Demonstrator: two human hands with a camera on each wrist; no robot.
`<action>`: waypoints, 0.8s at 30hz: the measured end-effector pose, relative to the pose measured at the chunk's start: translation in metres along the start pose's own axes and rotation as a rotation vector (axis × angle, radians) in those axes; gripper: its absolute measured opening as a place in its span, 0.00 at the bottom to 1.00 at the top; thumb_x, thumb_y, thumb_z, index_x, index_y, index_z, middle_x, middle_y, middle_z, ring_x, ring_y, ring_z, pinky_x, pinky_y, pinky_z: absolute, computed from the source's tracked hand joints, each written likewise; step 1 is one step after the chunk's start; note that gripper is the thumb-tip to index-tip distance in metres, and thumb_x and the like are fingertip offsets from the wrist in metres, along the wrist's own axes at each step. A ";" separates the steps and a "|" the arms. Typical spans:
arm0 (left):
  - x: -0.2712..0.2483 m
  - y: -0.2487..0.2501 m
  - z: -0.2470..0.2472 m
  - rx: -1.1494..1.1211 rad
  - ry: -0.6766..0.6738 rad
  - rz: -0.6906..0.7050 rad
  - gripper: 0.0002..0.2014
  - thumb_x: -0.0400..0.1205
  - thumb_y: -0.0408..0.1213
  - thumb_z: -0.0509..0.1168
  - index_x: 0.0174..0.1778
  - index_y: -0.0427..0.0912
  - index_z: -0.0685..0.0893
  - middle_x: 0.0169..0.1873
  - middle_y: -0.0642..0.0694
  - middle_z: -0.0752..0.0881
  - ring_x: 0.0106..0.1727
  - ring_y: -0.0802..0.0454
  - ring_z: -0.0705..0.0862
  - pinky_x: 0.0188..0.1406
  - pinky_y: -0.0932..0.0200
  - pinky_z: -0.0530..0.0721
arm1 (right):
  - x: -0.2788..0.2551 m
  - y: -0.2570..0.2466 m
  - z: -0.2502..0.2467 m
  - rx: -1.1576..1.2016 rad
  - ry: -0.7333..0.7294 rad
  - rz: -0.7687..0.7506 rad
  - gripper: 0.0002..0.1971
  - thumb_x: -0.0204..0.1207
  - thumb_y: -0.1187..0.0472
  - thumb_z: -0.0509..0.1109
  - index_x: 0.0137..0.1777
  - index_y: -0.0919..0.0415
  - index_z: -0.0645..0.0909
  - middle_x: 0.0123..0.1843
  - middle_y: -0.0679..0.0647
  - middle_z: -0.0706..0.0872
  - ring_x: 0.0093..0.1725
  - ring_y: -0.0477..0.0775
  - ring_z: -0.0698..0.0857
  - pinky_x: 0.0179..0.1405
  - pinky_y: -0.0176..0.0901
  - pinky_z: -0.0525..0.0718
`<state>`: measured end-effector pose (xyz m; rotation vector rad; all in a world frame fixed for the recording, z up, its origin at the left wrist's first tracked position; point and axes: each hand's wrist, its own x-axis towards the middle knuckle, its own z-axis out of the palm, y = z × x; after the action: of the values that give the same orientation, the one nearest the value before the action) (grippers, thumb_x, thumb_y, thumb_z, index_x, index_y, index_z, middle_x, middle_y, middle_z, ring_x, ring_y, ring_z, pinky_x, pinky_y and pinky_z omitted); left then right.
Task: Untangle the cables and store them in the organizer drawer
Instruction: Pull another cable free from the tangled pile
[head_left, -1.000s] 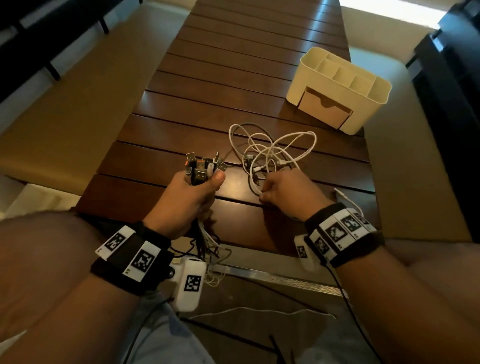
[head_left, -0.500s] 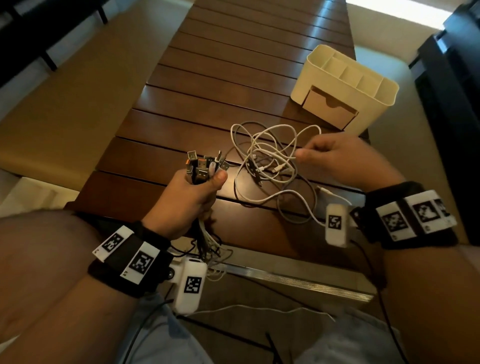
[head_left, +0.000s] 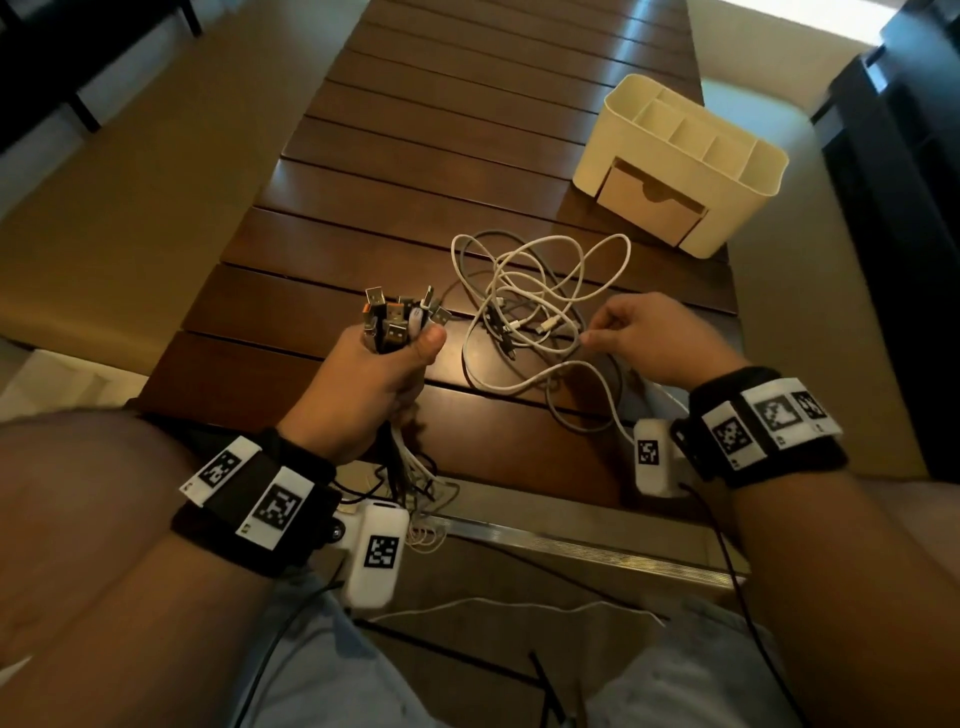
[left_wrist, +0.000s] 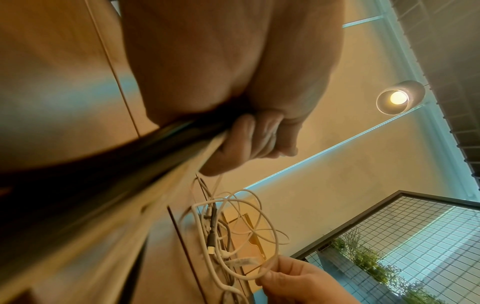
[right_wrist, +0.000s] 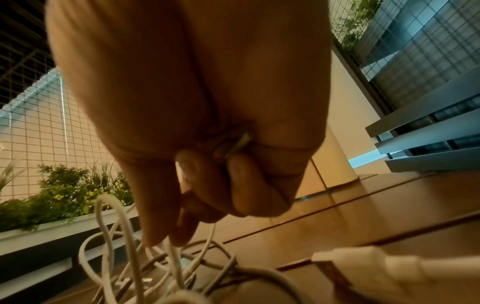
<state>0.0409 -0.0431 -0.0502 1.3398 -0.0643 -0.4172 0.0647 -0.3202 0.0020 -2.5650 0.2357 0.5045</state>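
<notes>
Where cables (head_left: 530, 306) sprawl, table edge (head_left: 545, 540) near.

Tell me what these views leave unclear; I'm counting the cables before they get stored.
- Cable count: the tangle overlaps itself in the head view.
- Cables under the left hand: the fist covers them.
- Organizer drawer: shut, contents hidden.
- Right hand pinch: fingers blurred in the right wrist view.

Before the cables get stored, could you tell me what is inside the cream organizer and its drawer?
The organizer has open top compartments, and the parts that show hold nothing; their floors are hidden by the walls. Its drawer is closed, so its inside cannot be seen.
</notes>
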 end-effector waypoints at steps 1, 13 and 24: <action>0.000 0.000 0.000 -0.002 -0.003 0.000 0.16 0.82 0.46 0.69 0.30 0.51 0.73 0.24 0.47 0.61 0.22 0.52 0.58 0.24 0.58 0.58 | 0.000 -0.001 0.003 -0.006 0.001 0.003 0.05 0.81 0.51 0.72 0.45 0.49 0.84 0.45 0.49 0.85 0.43 0.48 0.83 0.33 0.41 0.73; 0.000 0.000 0.001 0.002 -0.015 0.005 0.15 0.84 0.47 0.69 0.32 0.50 0.74 0.25 0.45 0.61 0.23 0.51 0.58 0.22 0.58 0.63 | 0.007 0.018 0.001 -0.522 0.014 0.345 0.15 0.77 0.48 0.74 0.52 0.60 0.83 0.57 0.64 0.84 0.58 0.68 0.83 0.56 0.56 0.84; -0.005 0.002 0.005 -0.070 0.038 -0.018 0.13 0.83 0.45 0.68 0.33 0.51 0.78 0.24 0.48 0.63 0.22 0.53 0.60 0.22 0.60 0.68 | -0.002 -0.013 0.008 -0.156 -0.002 0.007 0.10 0.81 0.61 0.70 0.41 0.44 0.79 0.45 0.44 0.78 0.43 0.43 0.76 0.33 0.38 0.70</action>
<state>0.0357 -0.0456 -0.0461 1.2796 -0.0064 -0.4059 0.0636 -0.3049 0.0019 -2.7157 0.2122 0.5482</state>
